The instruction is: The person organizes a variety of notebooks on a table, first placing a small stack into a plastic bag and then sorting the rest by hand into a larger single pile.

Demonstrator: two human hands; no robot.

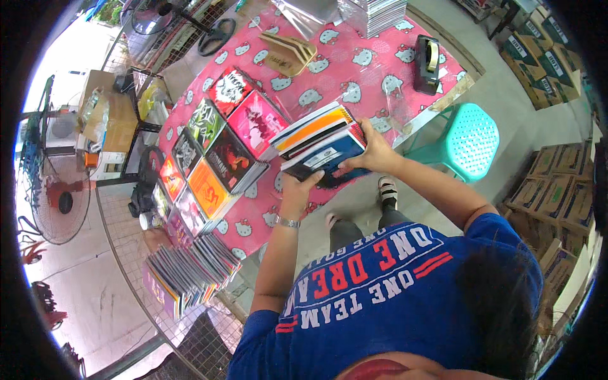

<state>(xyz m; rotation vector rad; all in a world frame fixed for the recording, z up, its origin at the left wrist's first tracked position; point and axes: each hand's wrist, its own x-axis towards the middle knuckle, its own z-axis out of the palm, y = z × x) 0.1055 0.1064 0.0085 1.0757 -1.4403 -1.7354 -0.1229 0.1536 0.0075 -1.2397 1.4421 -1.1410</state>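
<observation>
Between my two hands is a stack of spiral notebooks (pixel 324 152), held tilted above the near edge of the table. The front cover is dark blue, and orange, white and black edges show behind it. My left hand (pixel 300 189) grips the stack's lower left corner, thumb on the front cover. My right hand (pixel 376 151) is wrapped round the right end by the red spiral binding, its thumb also on the cover. To the left, several notebook piles lie in rows, among them a pink one (pixel 258 124), a black one (pixel 232 158) and an orange one (pixel 210 189).
The table (pixel 364 75) has a pink cat-print cover. On it are a tape dispenser (pixel 427 66) and brown cardboard pieces (pixel 286 56). A long row of notebooks (pixel 193 271) stands at the left end. A turquoise stool (pixel 472 140) and stacked cartons (pixel 551 177) are to the right.
</observation>
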